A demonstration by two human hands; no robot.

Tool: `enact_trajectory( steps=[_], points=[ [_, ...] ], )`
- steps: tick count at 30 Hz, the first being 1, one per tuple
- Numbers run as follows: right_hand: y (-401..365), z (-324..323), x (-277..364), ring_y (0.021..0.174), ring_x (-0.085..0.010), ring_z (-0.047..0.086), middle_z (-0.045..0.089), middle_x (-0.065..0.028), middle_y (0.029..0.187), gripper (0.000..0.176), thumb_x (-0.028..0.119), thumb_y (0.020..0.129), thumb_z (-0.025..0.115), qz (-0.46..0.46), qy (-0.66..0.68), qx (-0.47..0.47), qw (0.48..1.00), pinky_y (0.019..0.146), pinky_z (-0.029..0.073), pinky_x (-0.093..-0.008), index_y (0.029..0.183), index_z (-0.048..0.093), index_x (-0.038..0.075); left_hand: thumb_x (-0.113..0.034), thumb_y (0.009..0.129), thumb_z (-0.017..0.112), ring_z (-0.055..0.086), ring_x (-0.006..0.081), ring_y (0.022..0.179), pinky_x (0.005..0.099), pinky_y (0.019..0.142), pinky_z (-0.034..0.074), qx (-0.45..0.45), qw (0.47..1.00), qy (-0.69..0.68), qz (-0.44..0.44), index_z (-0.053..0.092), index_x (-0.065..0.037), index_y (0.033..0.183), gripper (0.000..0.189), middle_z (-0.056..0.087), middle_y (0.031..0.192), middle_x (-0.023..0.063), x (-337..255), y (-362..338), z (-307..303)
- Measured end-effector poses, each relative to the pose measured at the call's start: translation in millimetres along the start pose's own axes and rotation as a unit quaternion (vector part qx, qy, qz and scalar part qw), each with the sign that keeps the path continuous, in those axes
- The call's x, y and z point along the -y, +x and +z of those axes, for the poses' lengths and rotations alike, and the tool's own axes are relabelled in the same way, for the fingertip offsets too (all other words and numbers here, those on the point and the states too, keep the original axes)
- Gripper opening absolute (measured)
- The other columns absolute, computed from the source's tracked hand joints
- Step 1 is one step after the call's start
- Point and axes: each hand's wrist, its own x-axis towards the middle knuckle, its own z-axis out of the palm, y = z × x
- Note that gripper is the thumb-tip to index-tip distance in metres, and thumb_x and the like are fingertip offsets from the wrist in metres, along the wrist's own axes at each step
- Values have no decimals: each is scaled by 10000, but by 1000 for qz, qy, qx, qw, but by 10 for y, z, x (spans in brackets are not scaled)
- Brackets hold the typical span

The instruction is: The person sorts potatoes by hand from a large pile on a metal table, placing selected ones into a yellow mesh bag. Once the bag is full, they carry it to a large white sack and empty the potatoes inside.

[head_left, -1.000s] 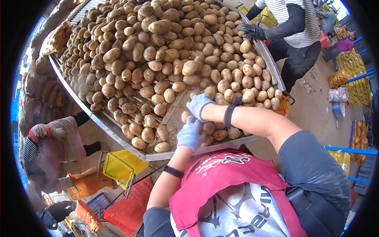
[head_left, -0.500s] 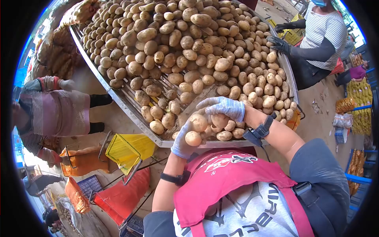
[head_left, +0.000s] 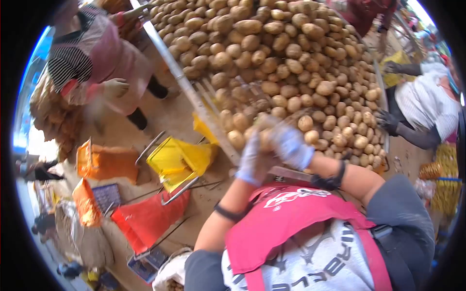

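Observation:
Potatoes lie in a big heap on a metal-rimmed slatted table. At the near edge of the heap, my two gloved hands are close together. My left hand, in a pale glove, is closed against a potato between the hands. My right hand, in a white and blue glove, curls over potatoes from the other side. Both hands are smeared by motion, and their fingertips are partly hidden. Loose potatoes sit just left of my left hand.
At left stands a person in a pink apron; at right, a person in dark gloves reaches to the table's edge. A yellow bag, an orange bag and a red bag hang on frames at lower left.
The view has swung, so the table and heap sit further right. My hands have drawn together around potatoes. The person at left has turned and moved an arm toward the table's rim.

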Motion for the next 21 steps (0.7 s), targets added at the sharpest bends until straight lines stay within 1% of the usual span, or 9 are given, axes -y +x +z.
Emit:
enact_trajectory(
  steps=[3,4,6,8,11,12,14,18,21],
  points=[
    [272,111,546,1276,-374,350,392,-179,1372,597,397,742,641,28,-55,110,992,1063,239,-515,1251,510,114,-338,864,572,556,106,746,286,675,495,-150,974,15,171,567,-112,1054,295,573,822,-18,-378,-389,-602],
    [138,244,314,1298,-380,316,350,-177,1407,628,444,729,641,-18,-152,93,984,1062,202,-569,1262,509,138,-404,848,606,545,94,616,209,526,463,-46,977,-14,206,575,-163,979,277,591,744,-24,-646,-550,-1099],
    [-176,110,-104,1329,-364,272,315,-173,1434,638,497,779,567,52,-243,190,950,1057,148,-604,1318,464,171,-397,841,628,406,77,492,208,418,315,-228,927,114,275,557,-168,918,253,469,636,-50,-1195,-887,-1756],
    [-498,-126,-277,1351,-353,236,292,-171,1450,641,536,810,513,127,-282,264,914,1059,115,-617,1346,442,194,-295,865,613,599,227,822,329,749,495,-432,708,398,392,547,-36,1144,385,617,936,105,-1661,-1028,-2917],
    [-882,-556,-255,1374,-340,192,278,-169,1459,634,584,830,442,255,-285,349,856,1077,78,-597,1348,444,218,-240,866,610,540,313,1069,368,953,410,-483,431,701,299,441,41,1288,534,544,1199,201,-1891,-1035,-2531],
    [-1008,-584,-257,1374,-339,191,279,-167,1460,626,583,831,443,259,-289,326,862,1079,72,-595,1347,445,229,-229,867,608,521,326,1107,376,980,388,-456,349,744,342,425,51,1300,548,519,1244,211,-1777,-967,-2278],
    [-1208,-529,-280,1376,-335,190,281,-164,1460,609,581,833,446,258,-296,279,876,1084,60,-591,1345,446,250,-100,894,557,513,234,1087,321,957,399,-308,560,655,404,454,60,1247,401,527,1209,166,-1280,-581,-1437],
    [-1233,-602,-395,1376,-302,209,286,-142,1461,606,572,834,452,238,-248,217,914,1071,74,-620,1325,465,217,-195,778,679,595,266,951,347,852,468,-50,578,795,180,519,2,1188,482,599,1044,156,104,205,-336],
    [-1483,-693,-658,1373,-239,228,322,-88,1454,610,573,859,409,236,-240,186,923,1073,63,-625,1357,424,220,-469,621,759,587,387,984,433,828,485,39,309,950,-21,132,-85,1436,1097,529,1170,228,821,616,227]
  ],
)
